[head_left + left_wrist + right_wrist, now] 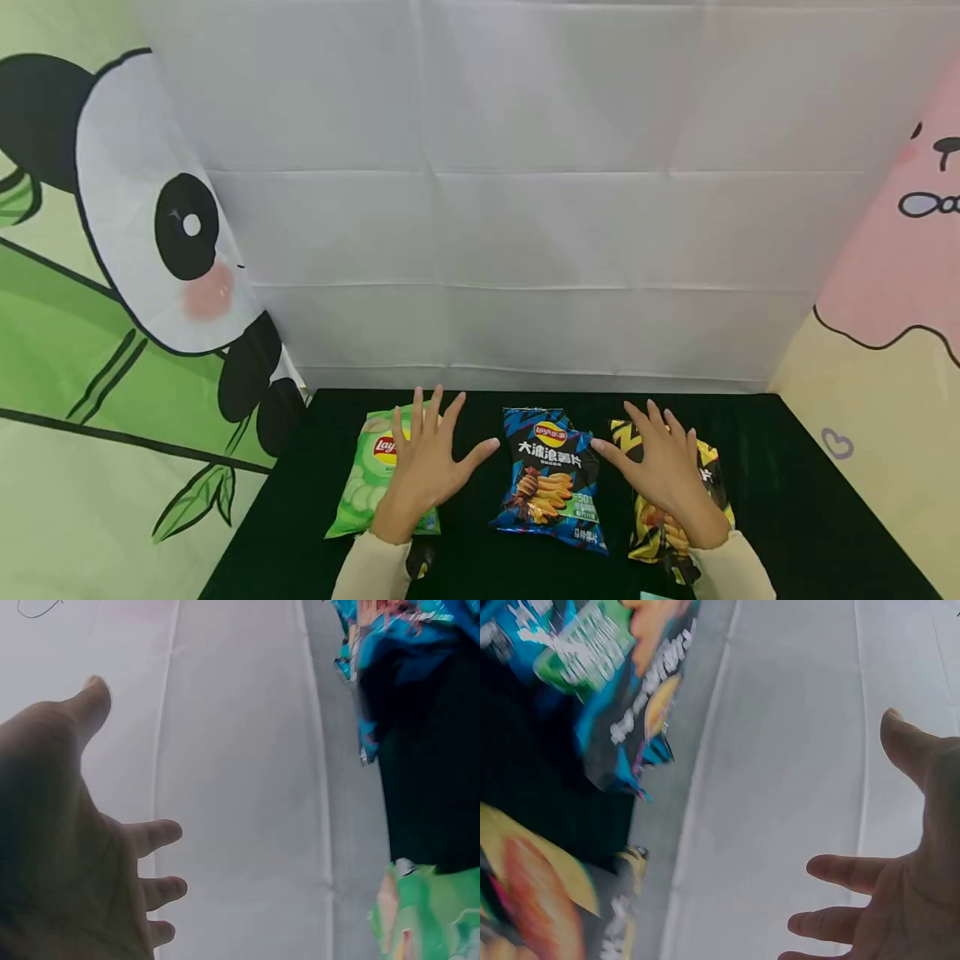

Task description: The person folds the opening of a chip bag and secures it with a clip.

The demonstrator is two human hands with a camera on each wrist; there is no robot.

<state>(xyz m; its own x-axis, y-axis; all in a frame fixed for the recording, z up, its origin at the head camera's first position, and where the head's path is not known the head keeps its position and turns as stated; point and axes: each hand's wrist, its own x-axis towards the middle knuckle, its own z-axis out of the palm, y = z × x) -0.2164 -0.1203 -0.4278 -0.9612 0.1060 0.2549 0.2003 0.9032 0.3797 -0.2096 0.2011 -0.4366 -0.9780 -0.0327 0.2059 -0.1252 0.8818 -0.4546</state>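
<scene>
Fingers spread, my left hand [426, 468] is over the green chip bag [369, 475] and overlaps its right side in the head view. My right hand [667, 468], also with fingers apart, is over the yellow and black chip bag [649, 518] and hides much of its middle. Between the hands lies a blue chip bag [551, 483], its front facing up. Both palms hold nothing. In the left wrist view the green bag [431, 915] shows at the lower right; the right wrist view has the yellow and black bag [540, 892] at the lower left.
A dark green cloth [780, 500] covers the table, with a white sheet [525, 233] hanging behind it. Small dark packets [422, 557] peek out near the left wrist. A pale blue edge [654, 596] shows at the bottom. Cartoon-printed cloths flank the table.
</scene>
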